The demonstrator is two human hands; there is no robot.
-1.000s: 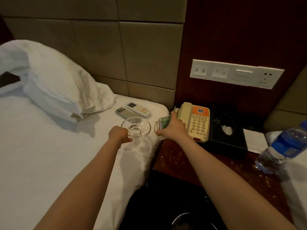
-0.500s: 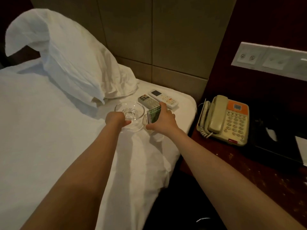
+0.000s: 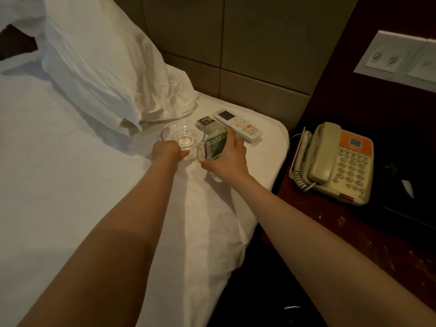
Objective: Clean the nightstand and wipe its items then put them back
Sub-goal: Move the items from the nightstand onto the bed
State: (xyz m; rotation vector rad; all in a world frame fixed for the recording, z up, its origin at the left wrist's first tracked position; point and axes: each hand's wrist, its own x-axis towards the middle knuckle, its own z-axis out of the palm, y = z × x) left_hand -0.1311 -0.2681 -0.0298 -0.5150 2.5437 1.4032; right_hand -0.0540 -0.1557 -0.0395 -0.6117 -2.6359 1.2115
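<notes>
Bed sheet (image 3: 70, 185), far corner: left hand (image 3: 168, 151) pinched near rim of glass bowl (image 3: 182, 136); right hand (image 3: 227, 159) curled round clear card holder (image 3: 214, 147) just right of bowl; remotes (image 3: 238, 125) beyond; phone (image 3: 335, 161) on nightstand (image 3: 330, 220), right.

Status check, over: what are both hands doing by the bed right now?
Left hand grips glass dish. Right hand grips clear holder of green packets, over the bed. Grey remote lies just beyond.

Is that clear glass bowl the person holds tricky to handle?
Probably rigid and breakable: the glass bowl looks clear and thick-based. Likely slippery, being smooth. Set on the soft bed, it may tip if pushed.
</notes>
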